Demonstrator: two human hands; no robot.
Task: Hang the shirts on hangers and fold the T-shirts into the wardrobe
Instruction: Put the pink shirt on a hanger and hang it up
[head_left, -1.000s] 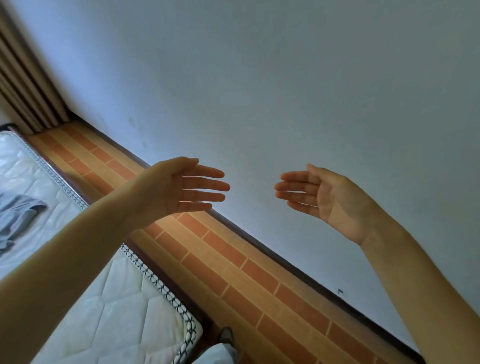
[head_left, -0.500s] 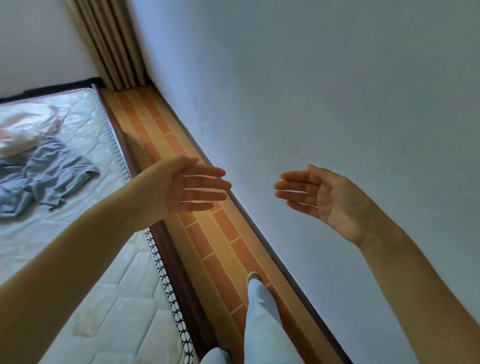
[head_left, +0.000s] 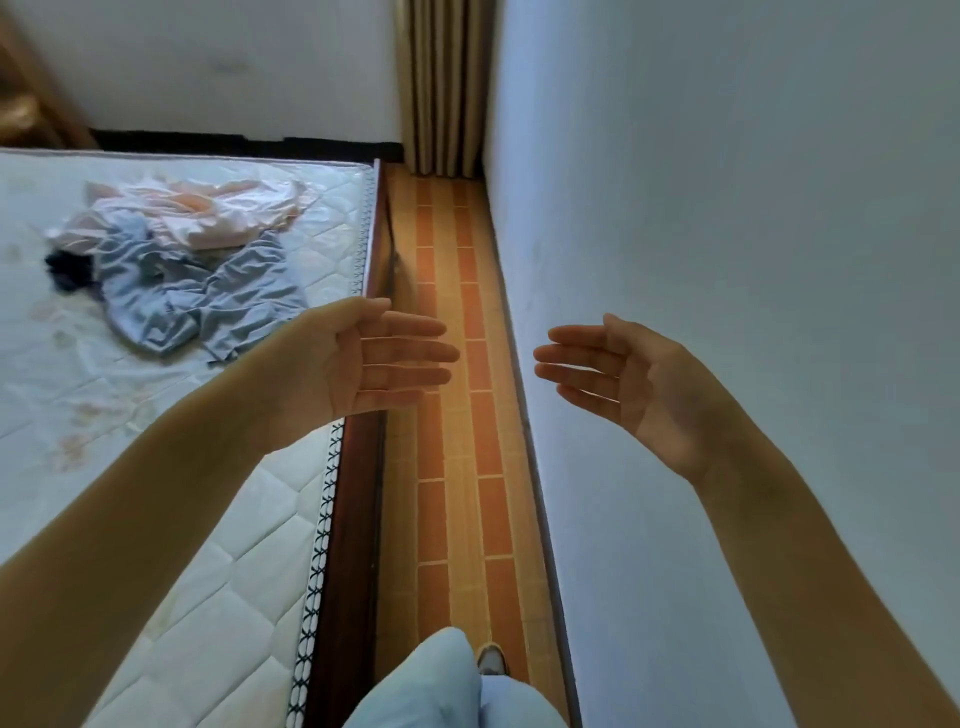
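Note:
A heap of clothes lies on the white quilted mattress (head_left: 218, 561) at the upper left: a grey-blue garment (head_left: 208, 301), a pale pink garment (head_left: 218, 213) behind it, and a dark piece (head_left: 70, 270) at the heap's left edge. My left hand (head_left: 374, 358) is held out in the air over the bed's right edge, palm facing right, fingers straight, holding nothing. My right hand (head_left: 618, 374) is held out facing it, fingers straight and empty, in front of the white wall. Neither hand touches the clothes. No hanger or wardrobe is in view.
A narrow strip of orange brick-pattern floor (head_left: 457, 467) runs between the dark wooden bed frame (head_left: 353, 519) and the white wall (head_left: 753, 208). A beige curtain (head_left: 441, 83) hangs at the far end. My legs in light trousers (head_left: 447, 680) stand in the strip.
The view has swung left and down, so the bed and the heap of clothes have come fully into sight. Both hands keep the same outstretched pose, palms facing each other.

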